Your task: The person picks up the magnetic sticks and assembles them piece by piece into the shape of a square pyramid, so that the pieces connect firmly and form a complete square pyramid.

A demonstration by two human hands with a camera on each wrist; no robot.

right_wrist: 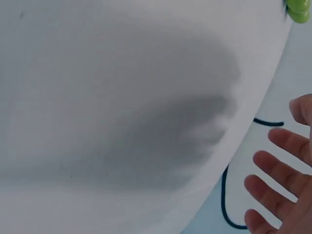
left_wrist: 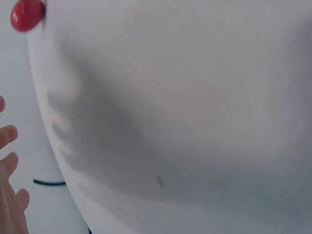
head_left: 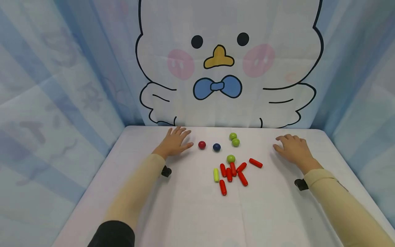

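Note:
My left hand hovers over the far left of the table with fingers spread, holding nothing. Just right of it lies a red ball, also in the left wrist view's top corner. Farther right is a dark blue ball. My right hand is above the far right of the table, fingers loosely bent and holding nothing. Between the hands are a green ball and two more touching green balls. Several red capsule-shaped pieces lie in a loose cluster, with one yellow-green capsule-shaped piece at their left.
The white-covered table ends at a back edge against a curtain printed with a cartoon bird. More blue-and-white curtain hangs along both sides. A dark band circles the left sleeve.

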